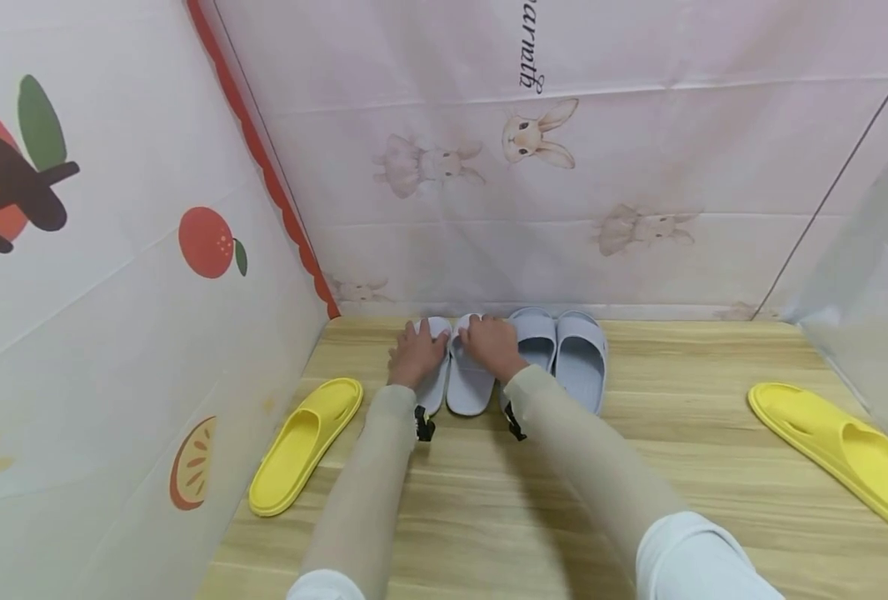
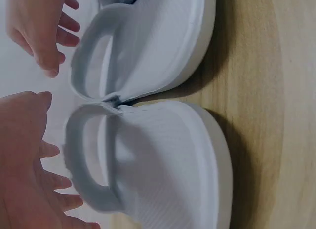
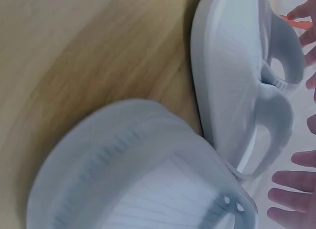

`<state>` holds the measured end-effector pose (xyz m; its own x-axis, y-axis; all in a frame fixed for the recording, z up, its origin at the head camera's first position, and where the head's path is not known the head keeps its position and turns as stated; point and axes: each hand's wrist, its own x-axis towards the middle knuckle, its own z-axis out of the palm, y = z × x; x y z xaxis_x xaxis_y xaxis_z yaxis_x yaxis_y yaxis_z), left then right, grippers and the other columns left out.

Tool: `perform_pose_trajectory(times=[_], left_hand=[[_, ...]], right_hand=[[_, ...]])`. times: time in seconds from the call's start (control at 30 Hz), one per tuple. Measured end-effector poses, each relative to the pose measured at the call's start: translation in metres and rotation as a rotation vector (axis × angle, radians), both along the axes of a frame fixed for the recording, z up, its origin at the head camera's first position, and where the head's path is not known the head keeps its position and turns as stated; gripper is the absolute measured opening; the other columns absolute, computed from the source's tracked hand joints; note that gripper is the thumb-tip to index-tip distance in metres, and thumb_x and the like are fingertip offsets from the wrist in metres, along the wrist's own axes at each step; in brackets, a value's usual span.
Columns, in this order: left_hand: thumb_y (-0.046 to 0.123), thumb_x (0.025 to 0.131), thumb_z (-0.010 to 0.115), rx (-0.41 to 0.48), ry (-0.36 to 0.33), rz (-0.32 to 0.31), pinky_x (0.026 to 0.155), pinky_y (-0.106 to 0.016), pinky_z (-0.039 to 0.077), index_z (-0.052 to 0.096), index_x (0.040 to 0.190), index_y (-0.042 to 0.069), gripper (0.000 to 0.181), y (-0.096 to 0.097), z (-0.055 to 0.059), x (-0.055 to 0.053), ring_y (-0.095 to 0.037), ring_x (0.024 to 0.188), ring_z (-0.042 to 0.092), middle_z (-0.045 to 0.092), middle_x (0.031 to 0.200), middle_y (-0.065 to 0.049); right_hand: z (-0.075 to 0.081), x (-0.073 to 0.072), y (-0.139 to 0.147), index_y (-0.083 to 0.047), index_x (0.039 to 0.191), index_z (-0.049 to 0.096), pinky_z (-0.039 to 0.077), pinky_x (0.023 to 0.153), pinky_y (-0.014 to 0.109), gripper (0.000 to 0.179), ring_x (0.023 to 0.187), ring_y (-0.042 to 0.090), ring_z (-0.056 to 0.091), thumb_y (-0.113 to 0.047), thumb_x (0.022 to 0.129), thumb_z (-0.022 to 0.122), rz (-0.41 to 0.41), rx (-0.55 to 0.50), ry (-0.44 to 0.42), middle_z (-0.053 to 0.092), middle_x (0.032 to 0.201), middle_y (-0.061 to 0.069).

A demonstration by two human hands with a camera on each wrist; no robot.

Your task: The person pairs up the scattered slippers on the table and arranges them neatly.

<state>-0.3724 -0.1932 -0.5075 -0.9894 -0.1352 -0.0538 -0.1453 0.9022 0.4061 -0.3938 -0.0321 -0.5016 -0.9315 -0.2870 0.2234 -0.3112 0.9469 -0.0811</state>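
My left hand [image 1: 417, 354] is over the toe end of the leftmost light grey slipper [image 1: 434, 392], its fingers spread and pointing to the wall. In the left wrist view this left hand [image 2: 29, 165] shows beside the strap, holding nothing. My right hand [image 1: 491, 342] lies over the strap end of the second light grey slipper [image 1: 470, 390]. The right wrist view shows the right hand [image 3: 298, 194] with fingers extended alongside the slippers. Close to the right of it stands a pair of blue-grey slippers, one [image 1: 534, 329] partly behind my forearm, the other [image 1: 582, 362] in plain sight.
A yellow slipper [image 1: 305, 450] lies by the left wall, and another yellow slipper [image 1: 841, 450] lies at the right. All rest on a wood-grain floor [image 1: 684, 467]. A rabbit-print wall sheet [image 1: 444, 258] rises behind, with a fruit-print sheet [image 1: 114, 350] on the left.
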Motion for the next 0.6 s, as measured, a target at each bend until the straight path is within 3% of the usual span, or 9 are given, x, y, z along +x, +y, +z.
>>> perform_pose_trajectory(times=[0.1, 0.17, 0.3, 0.6], left_hand=[[0.064, 0.103, 0.026, -0.029, 0.031, -0.027, 0.117, -0.069, 0.018, 0.021, 0.162, 0.014, 0.077, -0.001, 0.004, 0.008, -0.043, 0.153, 0.017, 0.015, 0.167, -0.02], [0.063, 0.104, 0.026, -0.055, 0.053, -0.052, 0.116, -0.07, 0.019, 0.022, 0.161, 0.015, 0.075, -0.003, 0.008, 0.011, -0.042, 0.152, 0.017, 0.018, 0.166, -0.02], [0.058, 0.106, 0.028, -0.112, 0.097, -0.08, 0.115, -0.071, 0.019, 0.027, 0.16, 0.018, 0.068, -0.01, 0.016, 0.026, -0.04, 0.151, 0.022, 0.029, 0.163, -0.016], [0.054, 0.107, 0.034, -0.199, 0.151, -0.086, 0.116, -0.072, 0.014, 0.036, 0.156, 0.017, 0.062, -0.044, 0.018, 0.058, -0.04, 0.15, 0.024, 0.033, 0.161, -0.017]], right_hand=[[0.003, 0.002, 0.008, -0.007, 0.103, 0.067, 0.057, 0.075, 0.046, 0.045, 0.092, 0.03, 0.068, -0.044, 0.107, 0.041, 0.026, 0.011, 0.031, 0.07, 0.099, 0.013], [0.006, 0.004, 0.016, -0.007, 0.114, 0.067, 0.055, 0.089, 0.046, 0.047, 0.106, 0.031, 0.067, -0.045, 0.107, 0.04, 0.041, 0.014, 0.04, 0.071, 0.111, 0.014], [0.013, 0.007, 0.033, -0.007, 0.133, 0.061, 0.041, 0.112, 0.048, 0.052, 0.127, 0.034, 0.057, -0.047, 0.107, 0.04, 0.086, -0.003, 0.032, 0.065, 0.132, 0.014], [0.027, 0.024, 0.091, -0.007, 0.148, 0.046, 0.026, 0.119, 0.055, 0.06, 0.14, 0.04, 0.041, -0.05, 0.107, 0.039, 0.151, -0.077, 0.007, 0.048, 0.145, 0.02]])
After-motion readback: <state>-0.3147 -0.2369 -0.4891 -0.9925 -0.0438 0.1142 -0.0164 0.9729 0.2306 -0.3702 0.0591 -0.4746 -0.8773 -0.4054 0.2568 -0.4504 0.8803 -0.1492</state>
